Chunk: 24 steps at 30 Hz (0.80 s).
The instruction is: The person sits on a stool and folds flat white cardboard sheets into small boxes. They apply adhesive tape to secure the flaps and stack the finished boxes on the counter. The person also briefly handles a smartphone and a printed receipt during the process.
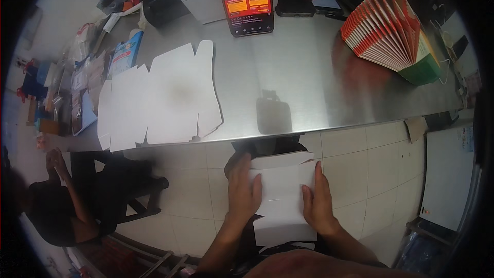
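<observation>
A white cardboard box (280, 188), partly folded, is held over my lap between both palms. Its far flap stands up, and a flat white panel hangs toward my body. My left hand (243, 188) presses along the left side, fingers pointing away from me and thumb on top near the edge. On the opposite side my right hand (317, 195) grips the same way, its thumb against the right edge. To the left on the metal table lies a stack of flat die-cut white cardboard sheets (164, 95), with a brownish smudge on the top one.
The steel table (303, 108) ends just beyond my hands. A phone (247, 5) leans on a white box at the back. Folded red-and-white cartons (383, 33) fan out at right. Plastic packets (82, 82) crowd the left. Another person (56, 206) sits at lower left.
</observation>
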Motion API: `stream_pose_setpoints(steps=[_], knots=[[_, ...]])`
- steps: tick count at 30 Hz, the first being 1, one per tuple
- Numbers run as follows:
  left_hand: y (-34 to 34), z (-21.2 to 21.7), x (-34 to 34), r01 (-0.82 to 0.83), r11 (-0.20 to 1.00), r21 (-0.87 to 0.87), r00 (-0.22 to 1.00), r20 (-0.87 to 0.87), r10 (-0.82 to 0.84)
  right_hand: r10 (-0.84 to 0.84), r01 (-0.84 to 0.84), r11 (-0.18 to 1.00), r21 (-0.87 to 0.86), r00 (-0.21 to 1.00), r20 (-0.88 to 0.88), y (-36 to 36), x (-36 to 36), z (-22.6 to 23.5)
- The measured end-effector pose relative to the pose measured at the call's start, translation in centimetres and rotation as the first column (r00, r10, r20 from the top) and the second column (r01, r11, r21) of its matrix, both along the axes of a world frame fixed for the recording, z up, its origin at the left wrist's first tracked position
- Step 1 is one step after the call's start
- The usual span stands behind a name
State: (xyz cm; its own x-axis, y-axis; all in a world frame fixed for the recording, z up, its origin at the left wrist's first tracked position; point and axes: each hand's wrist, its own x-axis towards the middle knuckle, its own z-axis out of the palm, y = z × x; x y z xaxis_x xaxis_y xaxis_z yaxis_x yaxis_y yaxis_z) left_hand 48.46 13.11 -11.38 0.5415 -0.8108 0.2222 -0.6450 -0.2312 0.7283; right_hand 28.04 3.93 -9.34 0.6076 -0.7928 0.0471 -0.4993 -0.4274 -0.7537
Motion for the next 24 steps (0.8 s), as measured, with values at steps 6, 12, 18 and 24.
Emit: stream_pose_setpoints(steps=[6,12,18,24], knots=[[-0.7,0.8,-0.3,0.088,0.994,-0.064,0.993,0.090,-0.082,0.017,-0.039,0.977,-0.208,0.994,-0.109,1.1,-0.8,0.5],[-1.2,1.4,-0.9,0.130,0.983,-0.127,0.982,0.150,-0.110,0.018,-0.064,0.961,-0.270,0.985,-0.169,1.6,-1.1,1.5],[-1.2,1.9,-1.0,0.204,0.962,-0.182,0.959,0.234,-0.159,0.019,-0.040,0.971,-0.237,0.996,-0.090,1.8,-1.5,3.3],[-0.4,2.2,-0.2,0.199,0.918,-0.343,0.931,-0.227,-0.286,-0.259,0.199,0.928,0.314,0.951,0.166,-1.2,-0.3,3.7]])
